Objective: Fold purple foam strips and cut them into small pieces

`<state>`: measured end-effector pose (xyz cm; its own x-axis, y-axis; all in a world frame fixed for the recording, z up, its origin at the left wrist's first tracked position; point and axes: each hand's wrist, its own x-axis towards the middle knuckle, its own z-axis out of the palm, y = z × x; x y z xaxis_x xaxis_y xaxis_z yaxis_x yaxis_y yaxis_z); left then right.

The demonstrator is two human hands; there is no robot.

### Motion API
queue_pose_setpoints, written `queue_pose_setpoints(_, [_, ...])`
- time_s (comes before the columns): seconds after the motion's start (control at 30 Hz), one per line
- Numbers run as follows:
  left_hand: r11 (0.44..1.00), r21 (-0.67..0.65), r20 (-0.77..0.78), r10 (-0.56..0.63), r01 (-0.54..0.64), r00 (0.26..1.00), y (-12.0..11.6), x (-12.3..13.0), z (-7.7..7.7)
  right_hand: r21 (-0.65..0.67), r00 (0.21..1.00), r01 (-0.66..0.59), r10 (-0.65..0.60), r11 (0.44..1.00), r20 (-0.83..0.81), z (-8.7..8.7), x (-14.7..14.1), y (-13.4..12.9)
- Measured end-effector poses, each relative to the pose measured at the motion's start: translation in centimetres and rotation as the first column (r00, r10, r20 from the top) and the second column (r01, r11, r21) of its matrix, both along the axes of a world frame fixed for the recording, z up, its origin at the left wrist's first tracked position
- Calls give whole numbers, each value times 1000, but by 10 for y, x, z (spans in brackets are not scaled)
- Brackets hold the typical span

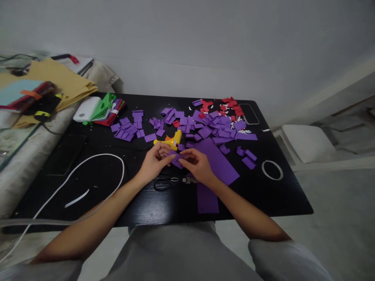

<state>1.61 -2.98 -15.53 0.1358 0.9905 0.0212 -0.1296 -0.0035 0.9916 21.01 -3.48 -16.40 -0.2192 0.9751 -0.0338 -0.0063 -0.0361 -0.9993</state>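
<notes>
Between my two hands is a small purple paper piece (pixel 176 160), pinched near the middle of the black table. My left hand (pixel 156 159) grips its left side with thumb and fingers. On its right side, my right hand (pixel 197 163) holds it the same way. Just beyond my fingers lies a yellow glue gun (pixel 172 141) with an orange trigger. Scissors (pixel 164 183) with dark handles rest below my hands, partly hidden. A large purple sheet (pixel 218 162) lies under and beside my right hand, with a purple strip (pixel 207 199) nearer me.
Many folded purple pieces (pixel 125 130) and red scraps (pixel 231 105) spread across the back. A white cable (pixel 96 155) loops over the left side. A white ring (pixel 272 170) lies at right, a dark phone-like slab (pixel 66 154) at left. Coloured sheets (pixel 104 109) are stacked at back left.
</notes>
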Motion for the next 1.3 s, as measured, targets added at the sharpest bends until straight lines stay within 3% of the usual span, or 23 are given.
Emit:
queue_pose_setpoints(0.13, [999,35,-21,-31,32,999,0,-1,2,61,998,70,-69,996,-12,1,-1,-1])
queue_pose_setpoints(0.27, [997,67,-51,-42,46,998,0,-1,1,107,997,24,-15,994,-77,3,-1,-3])
queue_pose_setpoints(0.4, [998,62,-83,-1,6,997,-2,-2,1,110,993,-61,71,992,-91,4,0,-5])
queue_pose_setpoints(0.8, [986,168,-184,11,20,983,-3,-4,2,73,998,-30,34,997,-52,0,-1,-3])
queue_pose_setpoints(1.3, [987,106,-255,-91,121,963,-1,-6,8,80,999,-46,45,996,17,-4,0,-1])
